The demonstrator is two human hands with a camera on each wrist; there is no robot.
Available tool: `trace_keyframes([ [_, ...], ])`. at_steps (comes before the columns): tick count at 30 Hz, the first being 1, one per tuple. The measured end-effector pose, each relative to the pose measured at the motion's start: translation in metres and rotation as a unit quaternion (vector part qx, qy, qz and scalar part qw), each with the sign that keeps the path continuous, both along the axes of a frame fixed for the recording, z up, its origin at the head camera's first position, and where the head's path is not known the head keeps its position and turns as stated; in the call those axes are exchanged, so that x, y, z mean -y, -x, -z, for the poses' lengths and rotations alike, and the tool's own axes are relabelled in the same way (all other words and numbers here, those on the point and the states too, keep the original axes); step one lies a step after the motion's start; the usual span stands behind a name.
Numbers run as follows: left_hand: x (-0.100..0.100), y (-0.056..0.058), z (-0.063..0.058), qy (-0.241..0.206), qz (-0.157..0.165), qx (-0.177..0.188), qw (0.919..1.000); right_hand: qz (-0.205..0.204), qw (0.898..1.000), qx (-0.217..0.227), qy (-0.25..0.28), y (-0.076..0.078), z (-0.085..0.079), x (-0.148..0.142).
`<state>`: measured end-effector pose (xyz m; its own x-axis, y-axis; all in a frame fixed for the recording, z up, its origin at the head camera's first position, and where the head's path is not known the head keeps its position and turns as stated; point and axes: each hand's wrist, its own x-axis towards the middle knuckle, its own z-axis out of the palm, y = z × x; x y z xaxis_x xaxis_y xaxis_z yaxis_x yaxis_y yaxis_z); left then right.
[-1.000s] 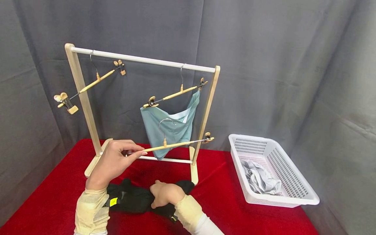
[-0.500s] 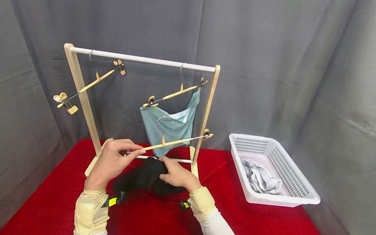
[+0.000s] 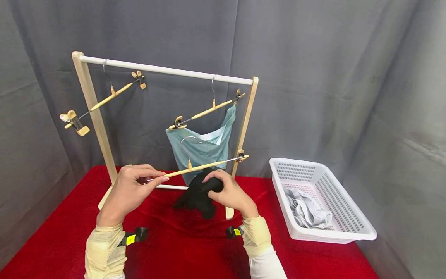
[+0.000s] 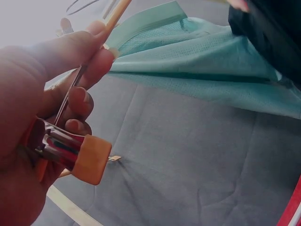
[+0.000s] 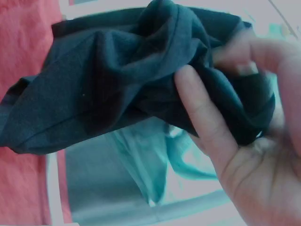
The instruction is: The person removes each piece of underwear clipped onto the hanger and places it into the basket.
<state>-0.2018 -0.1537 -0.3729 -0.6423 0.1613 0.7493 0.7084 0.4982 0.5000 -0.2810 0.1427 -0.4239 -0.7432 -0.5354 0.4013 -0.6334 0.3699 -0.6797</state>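
My left hand [image 3: 130, 192] pinches a wooden clip hanger [image 3: 203, 167] near its left end, with thumb and fingers around the bar. In the left wrist view, the hanger's left clip [image 4: 93, 159] sits below the palm, with nothing in it. The hanger's hook points up and its right clip [image 3: 241, 155] holds nothing. My right hand [image 3: 230, 192] grips bunched black underpants [image 3: 198, 197], lifted just below the hanger. Their waistband [image 5: 94, 22] shows in the right wrist view. Behind them, teal underpants [image 3: 181, 149] hang clipped to a second hanger [image 3: 209, 111].
A wooden rack with a white rail [image 3: 163, 69] stands on the red cloth [image 3: 167, 248]. At its left hangs another clip hanger [image 3: 111, 97], with bare clips. A white basket [image 3: 285, 217] to the right holds grey fabric [image 3: 308, 211]. Grey curtains surround the table.
My right hand has picked the black underpants up off the table and carried them up and right toward the hanger. The hanger in my left hand has shifted slightly up and left.
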Motion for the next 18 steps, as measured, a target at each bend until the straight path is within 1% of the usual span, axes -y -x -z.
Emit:
trace_keyframes([
  [6,0.001,-0.001,-0.001,-0.002,0.001,-0.006,1.0,0.044,0.999,-0.003,0.001,-0.004,-0.009,-0.018],
  [10,0.001,0.0,-0.001,0.0,-0.002,-0.007,1.0,0.084,0.996,-0.004,-0.005,-0.006,-0.014,-0.029],
  [14,0.0,0.0,0.001,0.003,-0.007,-0.008,0.9999,0.112,0.993,-0.037,0.0,-0.009,-0.017,-0.039],
  [18,0.001,0.002,0.002,0.006,-0.01,-0.017,0.9998,0.118,0.99,-0.081,0.018,-0.011,-0.023,-0.047],
])
